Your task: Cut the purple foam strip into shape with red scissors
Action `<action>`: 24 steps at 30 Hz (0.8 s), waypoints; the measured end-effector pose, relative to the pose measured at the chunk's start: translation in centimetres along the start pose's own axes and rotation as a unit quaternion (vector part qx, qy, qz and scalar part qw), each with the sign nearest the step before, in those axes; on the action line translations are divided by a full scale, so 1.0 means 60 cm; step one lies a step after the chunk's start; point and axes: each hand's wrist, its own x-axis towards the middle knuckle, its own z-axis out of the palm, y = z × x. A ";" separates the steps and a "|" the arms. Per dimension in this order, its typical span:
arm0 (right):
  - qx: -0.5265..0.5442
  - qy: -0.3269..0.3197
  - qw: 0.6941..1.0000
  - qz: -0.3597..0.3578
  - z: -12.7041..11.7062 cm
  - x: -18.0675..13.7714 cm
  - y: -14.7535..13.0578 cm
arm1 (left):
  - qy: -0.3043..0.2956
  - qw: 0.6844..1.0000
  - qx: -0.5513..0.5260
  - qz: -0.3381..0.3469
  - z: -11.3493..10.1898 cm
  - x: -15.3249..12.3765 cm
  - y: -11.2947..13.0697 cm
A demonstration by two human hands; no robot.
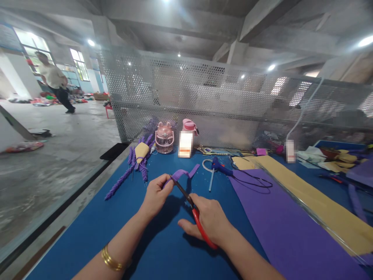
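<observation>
Above the blue table, my left hand point(157, 194) pinches a narrow purple strip point(182, 173), whose free end curls out to the right. My right hand point(208, 217) grips red-handled scissors point(199, 227). Their dark blades point up and left, with the tips at the strip beside my left fingertips. I cannot tell whether the blades have cut into it. To the left lies a bundle of purple lavender-like stems point(121, 184) with a yellow wrapped piece point(142, 151) on top.
A blue glue gun point(221, 168) with a black cord lies right of my hands. Purple sheet point(271, 217) and yellow sheet point(314, 202) cover the right side. A pink jar point(164, 138) and pink-lidded bottle point(189, 125) stand before a perforated metal screen point(186, 89). A person point(54, 79) is far left.
</observation>
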 end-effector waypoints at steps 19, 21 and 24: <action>-0.052 0.020 0.998 -0.034 0.015 0.006 0.015 | -0.013 0.999 -0.031 -0.036 0.005 -0.001 0.002; -0.058 0.011 0.998 -0.029 0.013 0.006 0.015 | -0.016 0.999 -0.030 -0.038 0.004 -0.001 0.002; -0.061 0.003 0.998 -0.026 0.011 0.008 0.014 | -0.024 0.998 -0.032 -0.038 0.002 0.000 0.001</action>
